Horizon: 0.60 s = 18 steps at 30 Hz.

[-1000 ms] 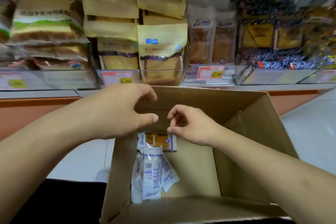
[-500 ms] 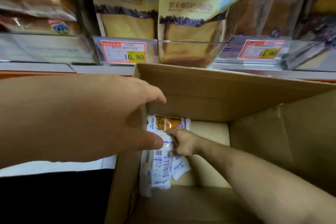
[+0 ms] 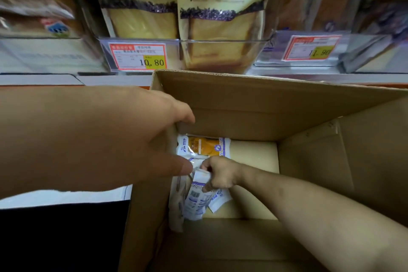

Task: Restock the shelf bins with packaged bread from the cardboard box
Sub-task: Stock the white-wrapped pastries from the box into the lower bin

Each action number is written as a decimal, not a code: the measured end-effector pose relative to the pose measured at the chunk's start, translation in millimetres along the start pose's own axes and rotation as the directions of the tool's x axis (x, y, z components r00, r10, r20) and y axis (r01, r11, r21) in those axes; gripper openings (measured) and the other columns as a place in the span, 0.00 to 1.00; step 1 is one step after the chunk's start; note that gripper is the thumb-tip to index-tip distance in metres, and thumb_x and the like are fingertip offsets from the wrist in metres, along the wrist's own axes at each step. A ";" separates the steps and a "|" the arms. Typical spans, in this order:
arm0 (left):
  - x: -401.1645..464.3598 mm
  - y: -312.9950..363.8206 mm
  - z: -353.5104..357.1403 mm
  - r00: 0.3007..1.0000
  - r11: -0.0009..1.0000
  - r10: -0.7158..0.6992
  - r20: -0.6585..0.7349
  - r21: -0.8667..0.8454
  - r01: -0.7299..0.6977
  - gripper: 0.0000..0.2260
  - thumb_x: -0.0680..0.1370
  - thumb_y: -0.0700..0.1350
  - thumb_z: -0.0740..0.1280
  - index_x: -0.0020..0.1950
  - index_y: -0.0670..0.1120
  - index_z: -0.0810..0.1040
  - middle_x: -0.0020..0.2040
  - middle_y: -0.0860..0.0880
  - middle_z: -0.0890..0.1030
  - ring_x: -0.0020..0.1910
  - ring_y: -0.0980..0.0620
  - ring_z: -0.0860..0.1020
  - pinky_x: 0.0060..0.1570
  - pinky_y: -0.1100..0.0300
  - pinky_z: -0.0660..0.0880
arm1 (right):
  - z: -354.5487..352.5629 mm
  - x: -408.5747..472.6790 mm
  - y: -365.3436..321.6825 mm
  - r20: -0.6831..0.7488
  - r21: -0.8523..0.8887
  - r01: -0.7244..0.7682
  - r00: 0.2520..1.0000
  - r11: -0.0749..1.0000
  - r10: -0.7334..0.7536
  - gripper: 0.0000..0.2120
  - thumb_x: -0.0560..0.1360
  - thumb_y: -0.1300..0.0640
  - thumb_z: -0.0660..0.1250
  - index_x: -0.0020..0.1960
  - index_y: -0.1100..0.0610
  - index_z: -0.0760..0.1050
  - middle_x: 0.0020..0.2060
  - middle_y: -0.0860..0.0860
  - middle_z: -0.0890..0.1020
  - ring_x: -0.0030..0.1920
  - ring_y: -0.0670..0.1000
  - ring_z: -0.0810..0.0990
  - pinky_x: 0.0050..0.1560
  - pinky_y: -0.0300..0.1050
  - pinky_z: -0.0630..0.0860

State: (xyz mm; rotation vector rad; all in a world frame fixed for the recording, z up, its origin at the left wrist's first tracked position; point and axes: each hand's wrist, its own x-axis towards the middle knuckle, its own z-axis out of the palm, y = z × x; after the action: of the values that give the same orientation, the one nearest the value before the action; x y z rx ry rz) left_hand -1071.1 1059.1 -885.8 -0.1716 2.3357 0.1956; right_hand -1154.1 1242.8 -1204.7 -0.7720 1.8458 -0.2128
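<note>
Deep in the box [image 3: 242,108], the right hand [image 3: 220,175] curls its fingers around a white packet [image 3: 198,194] at the left wall (another packet [image 3: 204,146] lies just beyond). The left hand [image 3: 123,137] grips the box's left rim, thumb and fingers curled over it.

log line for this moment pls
phase: pick | right hand: grips white packet deep in cardboard box | left hand: holds box's left wall | shelf bins: none restocked yet

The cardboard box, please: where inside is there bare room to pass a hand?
The box floor is bare between the packets and the right wall. The left side is crowded: bread packets lie against the left wall, with the right hand gripping one and the left hand holding the rim.
</note>
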 end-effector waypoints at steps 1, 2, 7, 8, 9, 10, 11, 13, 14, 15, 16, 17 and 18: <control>-0.7 2.3 -0.6 0.999 1.000 0.031 -0.032 -0.005 -0.031 0.23 0.72 0.76 0.62 0.64 0.79 0.58 0.66 0.69 0.72 0.47 0.65 0.73 0.42 0.74 0.65 | -5.6 -8.8 -3.8 0.003 -0.003 -0.001 1.000 1.000 0.001 0.20 0.70 0.51 0.83 0.54 0.59 0.78 0.39 0.52 0.84 0.38 0.53 0.80 0.40 0.46 0.79; -3.3 5.6 -1.6 0.997 0.998 0.064 -0.038 -0.011 -0.065 0.25 0.74 0.72 0.63 0.69 0.73 0.62 0.65 0.67 0.72 0.44 0.65 0.71 0.41 0.76 0.64 | -13.3 -19.5 -7.5 -0.002 -0.002 0.000 1.000 1.000 0.000 0.20 0.71 0.51 0.83 0.54 0.59 0.77 0.37 0.52 0.83 0.35 0.52 0.80 0.37 0.44 0.77; -22.2 16.8 -15.9 0.980 0.993 0.114 -0.161 -0.021 -0.119 0.28 0.74 0.73 0.61 0.72 0.67 0.66 0.56 0.65 0.72 0.57 0.63 0.74 0.56 0.67 0.72 | -70.1 -90.4 -22.8 -0.157 0.110 0.029 0.987 0.994 -0.012 0.19 0.70 0.53 0.83 0.52 0.57 0.77 0.43 0.57 0.88 0.39 0.57 0.88 0.41 0.56 0.86; -25.7 19.1 -19.7 0.979 0.993 0.115 -0.170 -0.020 -0.120 0.27 0.73 0.74 0.61 0.70 0.67 0.68 0.54 0.65 0.72 0.60 0.61 0.75 0.61 0.63 0.73 | -83.9 -108.9 -25.9 -0.189 0.150 0.041 0.982 0.988 -0.012 0.18 0.70 0.54 0.83 0.52 0.56 0.78 0.44 0.58 0.88 0.41 0.59 0.88 0.43 0.59 0.87; -28.2 21.5 -23.0 0.973 0.990 0.121 -0.197 -0.041 -0.131 0.27 0.72 0.74 0.61 0.68 0.65 0.71 0.54 0.66 0.74 0.60 0.61 0.76 0.63 0.61 0.74 | -97.6 -129.2 -28.5 -0.219 0.199 0.056 0.976 0.978 -0.011 0.16 0.71 0.56 0.82 0.53 0.57 0.78 0.45 0.58 0.88 0.43 0.60 0.89 0.43 0.59 0.87; -29.4 24.7 -25.9 0.967 0.986 0.114 -0.228 -0.092 -0.138 0.26 0.71 0.75 0.60 0.64 0.64 0.74 0.54 0.66 0.77 0.58 0.63 0.77 0.63 0.59 0.75 | -110.1 -151.5 -32.2 -0.255 0.242 0.077 0.967 0.967 -0.013 0.15 0.73 0.58 0.81 0.54 0.58 0.79 0.46 0.58 0.87 0.43 0.61 0.89 0.43 0.58 0.87; -30.8 27.1 -28.3 0.960 0.977 0.105 -0.260 -0.155 -0.149 0.26 0.69 0.76 0.60 0.58 0.63 0.78 0.53 0.66 0.80 0.54 0.64 0.79 0.60 0.58 0.77 | -121.0 -175.2 -36.2 -0.299 0.261 0.100 0.954 0.960 -0.019 0.13 0.75 0.59 0.80 0.55 0.59 0.80 0.47 0.58 0.88 0.44 0.60 0.89 0.44 0.57 0.87; -33.8 33.6 -34.2 0.946 0.945 0.081 -0.314 -0.279 -0.173 0.30 0.66 0.79 0.57 0.48 0.58 0.81 0.44 0.61 0.85 0.43 0.61 0.82 0.51 0.54 0.81 | -137.4 -222.1 -42.0 -0.417 0.235 0.155 0.908 0.960 -0.044 0.10 0.75 0.58 0.79 0.55 0.56 0.82 0.47 0.55 0.88 0.45 0.56 0.89 0.46 0.57 0.87; -35.5 37.5 -36.9 0.944 0.916 0.071 -0.323 -0.353 -0.189 0.33 0.64 0.80 0.56 0.45 0.55 0.83 0.40 0.58 0.86 0.39 0.58 0.83 0.48 0.52 0.82 | -143.7 -244.5 -43.3 -0.489 0.195 0.176 0.870 0.965 -0.060 0.09 0.75 0.57 0.78 0.54 0.53 0.83 0.47 0.52 0.88 0.46 0.54 0.88 0.49 0.58 0.86; -36.7 42.4 -38.6 0.948 0.870 0.069 -0.309 -0.446 -0.209 0.36 0.64 0.80 0.56 0.45 0.51 0.84 0.38 0.54 0.87 0.37 0.54 0.85 0.46 0.50 0.84 | -148.8 -266.5 -45.5 -0.560 0.143 0.189 0.825 0.972 -0.078 0.10 0.73 0.54 0.78 0.53 0.52 0.83 0.47 0.49 0.88 0.47 0.51 0.87 0.51 0.59 0.85; -36.9 47.4 -39.7 0.959 0.806 0.082 -0.273 -0.548 -0.225 0.37 0.64 0.79 0.57 0.45 0.48 0.85 0.38 0.51 0.87 0.38 0.51 0.86 0.45 0.48 0.85 | -153.0 -286.8 -47.9 -0.623 0.093 0.198 0.776 0.976 -0.098 0.11 0.72 0.51 0.77 0.53 0.50 0.83 0.47 0.47 0.87 0.49 0.49 0.87 0.53 0.60 0.83; -37.9 53.8 -40.5 0.968 0.726 0.113 -0.223 -0.647 -0.233 0.37 0.66 0.76 0.60 0.47 0.45 0.85 0.40 0.49 0.88 0.40 0.48 0.87 0.46 0.45 0.85 | -156.0 -305.7 -50.8 -0.674 0.060 0.204 0.731 0.977 -0.112 0.12 0.71 0.48 0.76 0.54 0.48 0.82 0.48 0.45 0.87 0.50 0.47 0.86 0.54 0.59 0.83; -38.6 61.3 -41.7 0.972 0.646 0.160 -0.170 -0.727 -0.233 0.36 0.68 0.74 0.61 0.50 0.43 0.85 0.43 0.47 0.88 0.43 0.46 0.88 0.48 0.42 0.85 | -157.4 -322.9 -53.3 -0.716 0.036 0.209 0.688 0.977 -0.121 0.14 0.71 0.46 0.76 0.55 0.46 0.82 0.48 0.44 0.87 0.50 0.45 0.85 0.54 0.58 0.82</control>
State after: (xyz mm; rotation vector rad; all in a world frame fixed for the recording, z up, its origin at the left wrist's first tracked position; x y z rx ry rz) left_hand -1084.6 1113.6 -823.8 -0.3277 2.2189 1.2955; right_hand -1202.1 1361.9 -864.9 -0.8424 2.4617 -0.8344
